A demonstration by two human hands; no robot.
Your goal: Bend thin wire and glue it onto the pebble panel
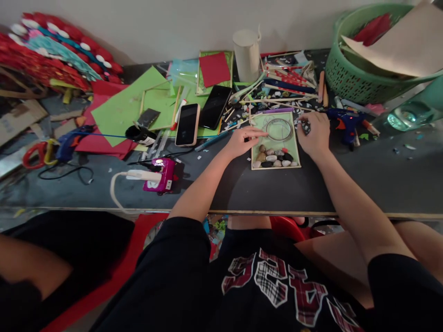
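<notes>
On the green panel (272, 145), smooth rounded pebbles (272, 157)

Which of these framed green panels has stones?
The panel between your left hand and right hand: stones lie along its near side. The back panel beside the white cylinder bears a red square; the leftmost panel shows no stones.

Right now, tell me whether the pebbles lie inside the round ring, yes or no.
No, the pebbles are grouped toward the near edge of the framed green panel, outside the round ring.
</notes>
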